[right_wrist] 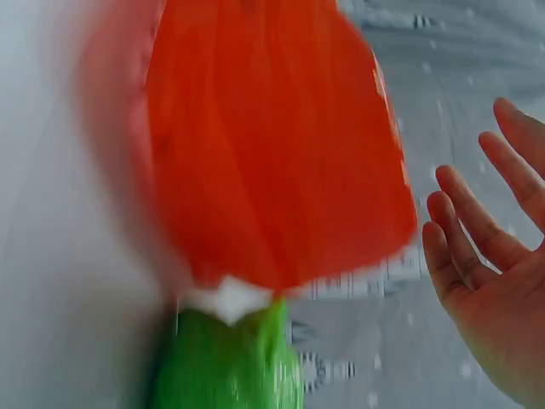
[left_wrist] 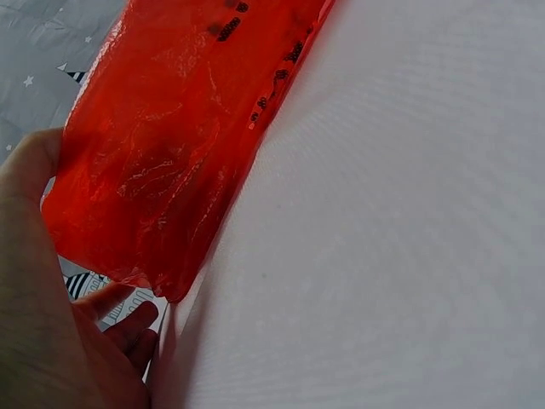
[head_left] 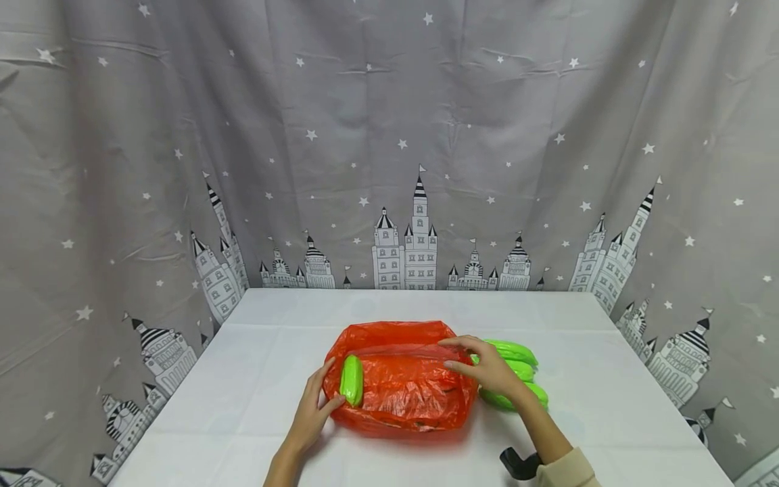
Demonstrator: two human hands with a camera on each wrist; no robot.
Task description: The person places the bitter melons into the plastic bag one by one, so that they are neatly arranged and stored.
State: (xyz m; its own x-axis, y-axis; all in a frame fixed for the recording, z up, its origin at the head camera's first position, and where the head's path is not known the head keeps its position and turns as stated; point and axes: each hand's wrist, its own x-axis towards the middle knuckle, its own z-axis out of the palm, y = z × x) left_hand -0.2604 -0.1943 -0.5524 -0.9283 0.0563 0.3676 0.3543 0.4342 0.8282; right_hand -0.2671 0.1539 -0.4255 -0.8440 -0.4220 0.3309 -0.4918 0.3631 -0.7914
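Surface (head_left: pixel 231 406): white, backed by a grey curtain (head_left: pixel 341 101) of stars (head_left: pixel 429 18) and castles (head_left: pixel 420 257).
Bag (head_left: pixel 414 385): red, on it, one vegetable (head_left: pixel 351 381) inside, more vegetables (head_left: pixel 520 370) just right.
Left hand (head_left: pixel 312 414): yours, spread, touching the bag's left side.
Print (left_wrist: pixel 228 31), left wrist view: black, unreadable.
Right hand (right_wrist: pixel 511 307), right wrist view: your fingers (right_wrist: pixel 479 217) loose, holding nothing.
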